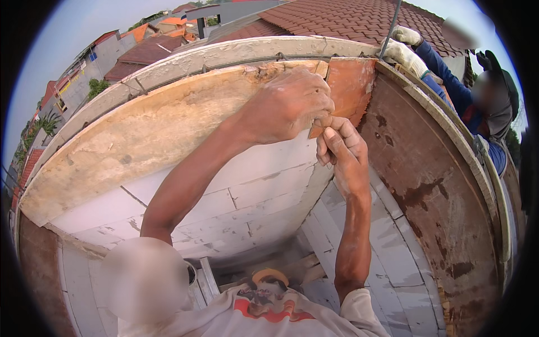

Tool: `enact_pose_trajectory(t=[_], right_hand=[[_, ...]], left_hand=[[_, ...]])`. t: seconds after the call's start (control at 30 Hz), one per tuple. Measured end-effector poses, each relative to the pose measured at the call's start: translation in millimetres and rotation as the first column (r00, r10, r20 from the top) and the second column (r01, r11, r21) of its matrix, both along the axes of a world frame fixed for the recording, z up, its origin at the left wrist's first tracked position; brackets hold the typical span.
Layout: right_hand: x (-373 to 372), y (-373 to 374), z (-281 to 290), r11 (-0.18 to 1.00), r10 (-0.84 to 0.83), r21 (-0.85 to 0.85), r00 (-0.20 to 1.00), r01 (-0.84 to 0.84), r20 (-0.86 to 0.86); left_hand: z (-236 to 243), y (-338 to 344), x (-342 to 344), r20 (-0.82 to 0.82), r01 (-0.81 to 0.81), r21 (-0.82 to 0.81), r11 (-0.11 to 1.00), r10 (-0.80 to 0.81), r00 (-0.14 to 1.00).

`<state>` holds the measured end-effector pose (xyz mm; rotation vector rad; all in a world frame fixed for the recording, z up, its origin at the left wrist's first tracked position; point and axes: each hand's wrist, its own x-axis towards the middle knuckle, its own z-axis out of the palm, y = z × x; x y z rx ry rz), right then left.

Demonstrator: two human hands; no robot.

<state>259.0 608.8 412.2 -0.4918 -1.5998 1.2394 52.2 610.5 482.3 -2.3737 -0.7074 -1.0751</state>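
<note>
In front of a wooden corner, my two hands meet with their fingertips close together. My left hand [295, 104] is curled, its back towards me, against the light wooden formwork board [163, 118]. Just right of it, my right hand [345, 147] is pinched, thumb against fingers. Whatever is between the fingers is too small or too hidden to name. Behind the hands stands a reddish-brown piece of board [351, 84] with a ragged right edge, joining the light board to a dark brown panel [432, 196] on the right.
A co-worker's white-gloved hands [407, 59] are at the outer right corner, near a thin upright rod [391, 28]. Steel bars [205, 69] run behind the light board, beside a concrete ledge [224, 53]. White block walls [264, 185] drop below me. Tiled roofs [337, 19] lie beyond.
</note>
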Motion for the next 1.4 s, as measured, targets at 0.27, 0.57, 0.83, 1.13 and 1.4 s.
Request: enact_pose_trajectory(t=[0.27,0.57,0.83,1.13,1.4], right_hand=[[-26,-16,9,0.998,0.023,-0.060,0.998,-0.026,-0.059],[-40,-13,-1,0.985,0.027,-0.162,0.972,-0.066,-0.232],[-37,-32,8,0.990,-0.105,-0.125,0.954,0.072,-0.279],[-44,-44,-14,0.900,-0.379,0.165,0.912,0.403,-0.158],[-39,-40,4,0.849,-0.392,0.321,0.908,0.419,-0.149]], left_hand=[[75,22,-9,-0.200,-0.753,-0.034,0.657,0.734,0.649],[121,71,-19,-0.582,-0.759,-0.529,0.381,0.488,0.650],[119,76,-26,-0.562,-0.730,-0.557,0.396,0.467,0.683],[112,66,-26,-0.409,-0.585,-0.572,0.575,0.418,0.811],[109,67,-28,-0.396,-0.589,-0.561,0.582,0.437,0.808]])
